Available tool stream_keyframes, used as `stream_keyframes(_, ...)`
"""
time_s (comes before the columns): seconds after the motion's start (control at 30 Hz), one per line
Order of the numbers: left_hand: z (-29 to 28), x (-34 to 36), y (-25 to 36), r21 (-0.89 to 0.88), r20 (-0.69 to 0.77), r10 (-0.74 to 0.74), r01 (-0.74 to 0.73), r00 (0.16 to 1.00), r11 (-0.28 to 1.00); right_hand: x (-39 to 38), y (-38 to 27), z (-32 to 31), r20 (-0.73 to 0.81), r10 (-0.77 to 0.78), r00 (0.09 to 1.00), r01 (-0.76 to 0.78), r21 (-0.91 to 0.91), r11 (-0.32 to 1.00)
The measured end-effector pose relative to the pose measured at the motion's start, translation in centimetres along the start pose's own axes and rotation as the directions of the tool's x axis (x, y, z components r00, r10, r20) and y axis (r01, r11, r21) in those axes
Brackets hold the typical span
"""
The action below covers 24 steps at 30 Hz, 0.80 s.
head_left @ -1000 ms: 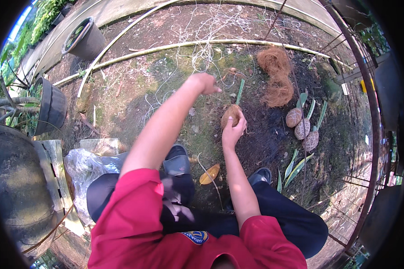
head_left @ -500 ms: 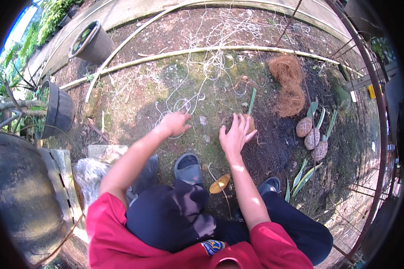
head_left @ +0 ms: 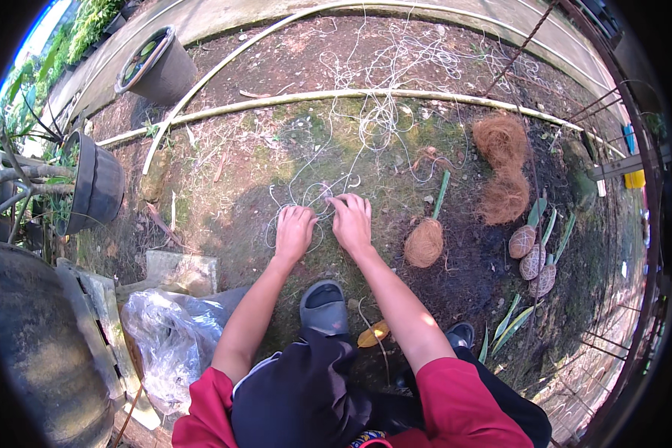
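In front of my feet, both hands work close together at the near end of a loose white string (head_left: 294, 196). My left hand (head_left: 295, 233) is closed, its fingertips curled down at the string's loops. Beside it, my right hand (head_left: 352, 222) pinches the string between thumb and fingers. Farther right, a ball of brown coconut fibre (head_left: 424, 243) lies untouched on the soil, a green leaf cutting (head_left: 441, 196) standing out of its top. The string runs away from me into a large tangle (head_left: 384, 116).
Two coir clumps (head_left: 500, 142) lie at the right, near several string-wrapped fibre balls (head_left: 532, 261) with leaves. Loose leaf cuttings (head_left: 511, 325) are beside my right foot. A pale pole (head_left: 276, 99) crosses the ground. At left are a plastic bag (head_left: 168, 336), a black pot (head_left: 97, 183) and a barrel (head_left: 33, 336).
My right hand has let go of the fibre ball and moved left to the string. My left hand has come slightly nearer to me and closed at the string.
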<state>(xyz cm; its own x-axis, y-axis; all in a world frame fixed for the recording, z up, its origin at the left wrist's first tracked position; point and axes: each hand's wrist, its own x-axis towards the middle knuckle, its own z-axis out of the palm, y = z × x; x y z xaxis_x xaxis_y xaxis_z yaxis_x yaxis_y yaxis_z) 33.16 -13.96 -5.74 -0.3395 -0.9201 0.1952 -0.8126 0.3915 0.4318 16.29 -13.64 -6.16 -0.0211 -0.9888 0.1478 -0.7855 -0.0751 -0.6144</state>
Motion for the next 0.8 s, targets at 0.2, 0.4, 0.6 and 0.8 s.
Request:
stream_keyframes(0.2, -0.2, -0.1, -1.1, -0.025, -0.16, -0.311, 0.311, 0.937, 0.95, 1.8, 1.5, -1.0, 0.067, -0.079, 0.995, 0.08, -0.011, 0.997)
stream_keyframes(0.4, -0.3, -1.3, -2.2, 0.062, -0.125, -0.183, 0.192, 0.975, 0.979, 2.0, 1.3, -0.6, 0.138, -0.202, 0.97, 0.217, -0.109, 0.97)
stream_keyframes(0.6, 0.2, -1.2, -3.0, -0.259, -0.317, -0.484, 0.416, 0.816, 0.872, 1.9, 0.4, 0.2, 0.119, -0.136, 0.984, 0.149, -0.109, 0.983)
stream_keyframes(0.8, -2.0, -0.8, -4.5, -0.447, -0.356, -0.632, 0.468, 0.688, 0.762, 3.0, -0.9, -0.8, -0.012, -0.157, 0.988, 0.157, 0.127, 0.979)
